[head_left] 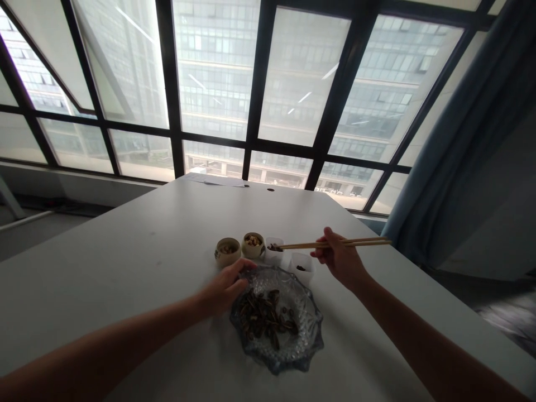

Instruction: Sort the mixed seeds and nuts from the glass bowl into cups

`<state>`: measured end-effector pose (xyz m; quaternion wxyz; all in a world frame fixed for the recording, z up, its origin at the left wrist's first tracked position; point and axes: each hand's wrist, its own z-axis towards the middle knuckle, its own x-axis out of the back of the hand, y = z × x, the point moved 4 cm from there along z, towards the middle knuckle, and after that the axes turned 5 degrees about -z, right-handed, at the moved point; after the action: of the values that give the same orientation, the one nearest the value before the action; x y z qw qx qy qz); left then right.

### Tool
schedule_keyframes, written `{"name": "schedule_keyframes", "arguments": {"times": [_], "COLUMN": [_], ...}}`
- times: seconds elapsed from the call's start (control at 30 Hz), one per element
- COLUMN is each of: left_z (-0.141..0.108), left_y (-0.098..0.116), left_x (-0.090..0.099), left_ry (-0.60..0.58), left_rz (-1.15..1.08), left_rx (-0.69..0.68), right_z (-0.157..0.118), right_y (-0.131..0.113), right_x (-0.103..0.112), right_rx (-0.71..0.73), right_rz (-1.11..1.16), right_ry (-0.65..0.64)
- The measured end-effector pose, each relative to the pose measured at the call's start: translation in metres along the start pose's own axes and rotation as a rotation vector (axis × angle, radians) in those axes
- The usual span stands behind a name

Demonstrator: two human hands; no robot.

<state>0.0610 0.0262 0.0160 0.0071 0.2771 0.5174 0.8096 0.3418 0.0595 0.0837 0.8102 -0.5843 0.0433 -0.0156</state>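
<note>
My right hand holds a pair of wooden chopsticks, whose tips reach left to a small white cup with dark bits inside. My left hand grips the upper left rim of a scalloped glass bowl. Dark, elongated seeds lie in the bowl, mostly at its left and middle. Behind it are two round cream pots, the left one with brownish pieces and the right one with lighter nuts. A second white cup holds a few dark bits.
All of this stands on a white table. At its far edge are a paper sheet and two dark round spots. Beyond are large framed windows; a blue curtain hangs at the right.
</note>
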Motion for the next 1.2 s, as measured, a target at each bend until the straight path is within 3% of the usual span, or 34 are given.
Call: {"name": "schedule_keyframes", "arguments": {"times": [0.07, 0.2, 0.37, 0.43, 0.57, 0.67, 0.83, 1.03, 1.13, 1.2], "left_z": [-0.001, -0.003, -0.004, -0.003, -0.003, -0.003, -0.002, -0.001, -0.001, -0.001], "left_y": [-0.004, -0.012, -0.006, -0.001, 0.006, 0.008, 0.011, 0.012, 0.011, 0.01], "left_x": [-0.001, -0.002, -0.001, 0.0, 0.002, 0.003, 0.003, 0.003, 0.003, 0.003], "left_ry": [0.007, 0.026, 0.013, -0.001, 0.002, 0.0, -0.004, -0.005, -0.002, -0.001], "left_rz": [0.011, 0.029, 0.05, 0.055, 0.076, 0.085, 0.064, 0.048, 0.05, 0.043], "left_rx": [-0.004, -0.022, -0.026, -0.036, -0.01, 0.008, -0.011, -0.024, -0.028, -0.032], "right_z": [0.0, -0.001, -0.013, -0.021, -0.038, -0.044, -0.043, -0.046, -0.042, -0.033], "right_y": [0.003, 0.005, -0.021, -0.034, -0.045, -0.044, -0.033, -0.029, -0.025, -0.022], "right_x": [0.002, -0.002, -0.004, -0.01, -0.029, -0.034, -0.036, -0.038, -0.035, -0.03], "right_rx": [0.101, 0.231, 0.316, 0.319, 0.264, 0.325, 0.368, 0.339, 0.257, 0.159], "right_rz": [-0.047, -0.272, -0.324, -0.324, -0.468, -0.589, -0.716, -0.668, -0.562, -0.4], "right_ry": [0.058, -0.007, 0.015, -0.104, -0.521, -0.636, -0.664, -0.673, -0.598, -0.471]}}
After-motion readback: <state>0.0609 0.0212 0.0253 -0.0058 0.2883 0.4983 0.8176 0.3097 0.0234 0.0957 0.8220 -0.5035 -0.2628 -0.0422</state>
